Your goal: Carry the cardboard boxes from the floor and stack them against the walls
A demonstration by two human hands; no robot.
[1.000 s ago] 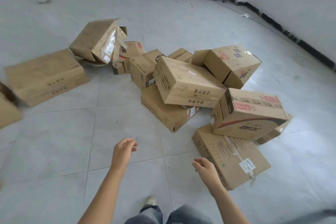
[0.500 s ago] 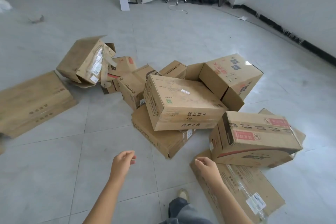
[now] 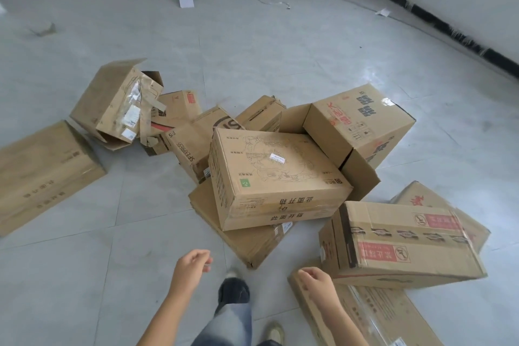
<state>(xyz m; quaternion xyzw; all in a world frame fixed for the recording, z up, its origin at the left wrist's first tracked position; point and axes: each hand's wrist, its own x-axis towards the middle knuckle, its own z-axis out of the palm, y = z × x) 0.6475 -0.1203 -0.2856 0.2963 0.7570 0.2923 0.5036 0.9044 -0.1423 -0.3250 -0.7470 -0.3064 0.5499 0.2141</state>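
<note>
Approach: the box pile (image 3: pixel 278 177) now lies closer than a second ago; left hand (image 3: pixel 191 267) and right hand (image 3: pixel 317 282) (grips loosely curled, empty) near pickup.

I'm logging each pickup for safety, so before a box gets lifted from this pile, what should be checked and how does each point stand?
1. Both hands free: ok. Left hand and right hand hold nothing.
2. Nothing on top of the middle box: ok.
3. It sits level: not ok, it rests tilted on a flat box.
4. Its flaps closed: ok.
5. Its weight: cannot tell.
6. Footing: not ok, the long flat box lies beside the right shoe.
</note>
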